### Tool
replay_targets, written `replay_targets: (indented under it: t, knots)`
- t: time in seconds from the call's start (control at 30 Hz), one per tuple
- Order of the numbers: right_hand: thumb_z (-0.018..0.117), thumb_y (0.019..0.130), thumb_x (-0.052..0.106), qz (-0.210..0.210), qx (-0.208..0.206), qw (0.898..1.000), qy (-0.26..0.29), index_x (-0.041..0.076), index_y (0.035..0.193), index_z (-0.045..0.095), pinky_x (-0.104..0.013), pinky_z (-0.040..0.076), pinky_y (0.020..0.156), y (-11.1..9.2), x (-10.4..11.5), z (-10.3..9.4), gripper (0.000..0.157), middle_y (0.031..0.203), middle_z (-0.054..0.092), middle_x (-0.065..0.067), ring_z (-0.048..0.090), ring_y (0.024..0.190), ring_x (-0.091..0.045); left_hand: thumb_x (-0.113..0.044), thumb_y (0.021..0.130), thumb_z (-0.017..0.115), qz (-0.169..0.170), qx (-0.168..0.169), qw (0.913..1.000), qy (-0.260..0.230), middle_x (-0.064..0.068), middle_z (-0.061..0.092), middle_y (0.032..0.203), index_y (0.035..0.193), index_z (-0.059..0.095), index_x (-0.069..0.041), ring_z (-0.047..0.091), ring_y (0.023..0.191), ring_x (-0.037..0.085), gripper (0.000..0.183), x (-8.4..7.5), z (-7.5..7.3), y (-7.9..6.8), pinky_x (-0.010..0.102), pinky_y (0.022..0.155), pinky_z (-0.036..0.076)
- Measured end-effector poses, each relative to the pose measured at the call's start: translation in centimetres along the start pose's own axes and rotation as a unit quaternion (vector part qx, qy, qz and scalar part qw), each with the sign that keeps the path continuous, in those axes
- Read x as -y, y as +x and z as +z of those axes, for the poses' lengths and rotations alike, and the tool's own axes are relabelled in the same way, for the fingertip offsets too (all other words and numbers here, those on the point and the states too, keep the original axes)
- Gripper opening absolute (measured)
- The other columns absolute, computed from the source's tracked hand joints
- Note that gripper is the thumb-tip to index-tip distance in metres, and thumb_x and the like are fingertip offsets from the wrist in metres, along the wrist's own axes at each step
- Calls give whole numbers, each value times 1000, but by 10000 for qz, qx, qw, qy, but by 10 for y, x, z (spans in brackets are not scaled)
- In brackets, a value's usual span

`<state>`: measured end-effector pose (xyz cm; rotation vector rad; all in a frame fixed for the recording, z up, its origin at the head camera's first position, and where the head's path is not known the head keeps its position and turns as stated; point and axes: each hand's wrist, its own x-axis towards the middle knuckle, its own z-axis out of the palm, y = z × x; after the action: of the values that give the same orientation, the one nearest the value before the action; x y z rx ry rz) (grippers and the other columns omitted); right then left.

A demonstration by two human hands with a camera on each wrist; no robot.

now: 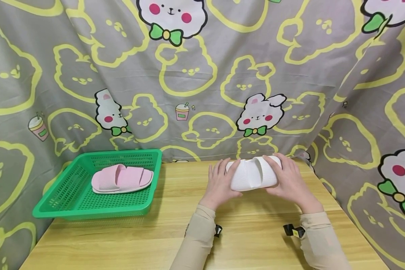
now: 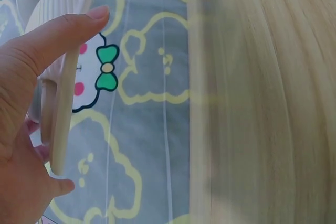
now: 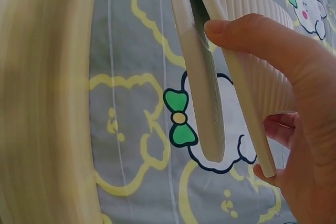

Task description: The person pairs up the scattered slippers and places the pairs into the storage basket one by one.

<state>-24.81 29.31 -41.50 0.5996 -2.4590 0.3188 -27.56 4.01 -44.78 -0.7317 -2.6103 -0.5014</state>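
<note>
Above the wooden table, both hands hold a pair of white slippers (image 1: 239, 179) with ribbed straps, laid one into the other. My left hand (image 1: 220, 184) grips the left end, its thumb on the near side and fingers over the far side. At the right end, my right hand (image 1: 291, 185) grips in the same way. In the right wrist view, two slipper soles (image 3: 202, 103) run side by side with a narrow gap, and the thumb (image 3: 236, 32) presses on the nearer one. The left wrist view shows that thumb (image 2: 68, 32) across a sole edge.
On the table's left side stands a green perforated basket (image 1: 152, 200). A pink slipper (image 1: 129, 177) lies in it, strap up. The wooden table (image 1: 138, 240) ends at the back against a grey curtain (image 1: 202, 131) with cartoon prints, which also hangs at both sides.
</note>
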Motion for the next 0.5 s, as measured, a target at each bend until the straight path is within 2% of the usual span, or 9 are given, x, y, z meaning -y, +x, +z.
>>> replay_targets:
  t: [0.27, 0.5]
  knots:
    - [92, 48, 29, 28, 61, 10000, 16, 19, 143, 42, -66, 31, 99, 0, -1, -4, 107, 137, 39, -26, 39, 121, -42, -51, 57, 91, 9, 12, 10000, -62, 10, 33, 152, 154, 19, -34, 32, 141, 32, 122, 4, 0, -1, 58, 116, 27]
    - [91, 49, 30, -25, 33, 10000, -22, 18, 142, 42, -65, 32, 99, 0, 0, -5, 107, 135, 39, -25, 40, 117, -42, -51, 55, 91, 167, -143, 9997, -56, 9, 42, 142, 153, 23, -33, 38, 131, 27, 120, 6, -1, -1, 47, 114, 32]
